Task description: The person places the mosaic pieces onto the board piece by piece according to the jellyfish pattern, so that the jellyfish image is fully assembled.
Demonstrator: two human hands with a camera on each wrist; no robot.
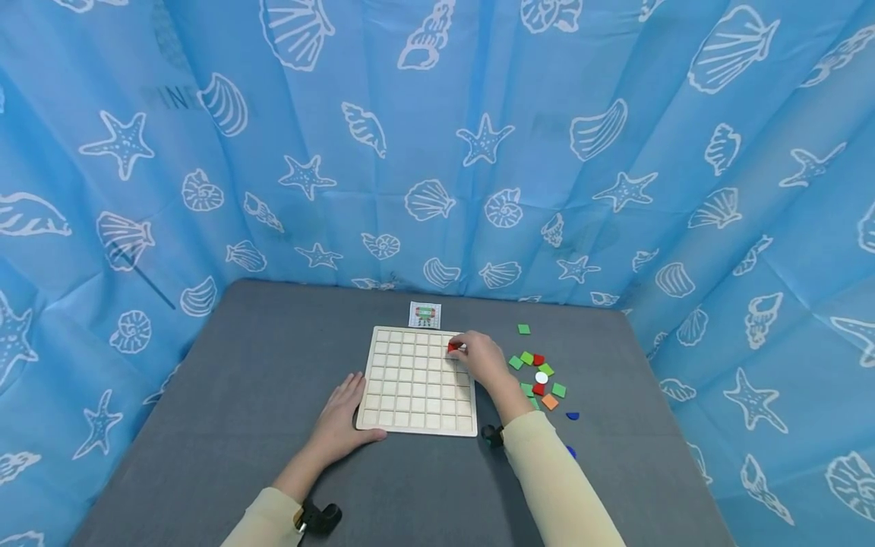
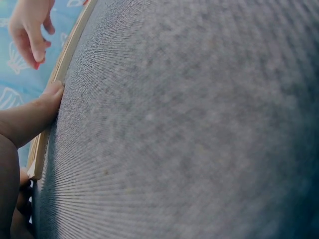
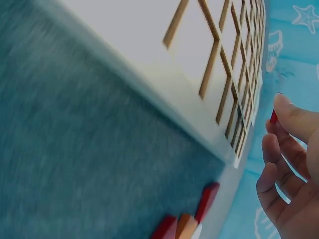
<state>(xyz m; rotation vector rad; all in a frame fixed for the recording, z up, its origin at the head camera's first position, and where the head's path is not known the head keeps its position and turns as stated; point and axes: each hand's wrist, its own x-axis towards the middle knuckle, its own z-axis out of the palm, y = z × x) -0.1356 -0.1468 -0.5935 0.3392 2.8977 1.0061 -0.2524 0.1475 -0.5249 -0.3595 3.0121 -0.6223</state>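
Observation:
A square wooden grid board (image 1: 418, 390) lies on the grey table, its shallow compartments in rows. Over its far right corner, my right hand (image 1: 481, 358) pinches a small red tile (image 1: 453, 347) between thumb and fingertips. In the right wrist view the red tile (image 3: 273, 117) shows as a thin edge, held above the board. My left hand (image 1: 339, 422) rests at the near left corner with fingers spread along the left side. Its thumb (image 2: 50, 97) touches the board's near edge, seen in the left wrist view.
Right of the board lie several loose tiles, among them a green one (image 1: 523, 329), an orange one (image 1: 550, 402), a white round one (image 1: 541, 377) and a blue half-round one (image 1: 573, 415). A small picture card (image 1: 424, 314) lies behind the board. A blue shell-print curtain (image 1: 424, 152) hangs behind.

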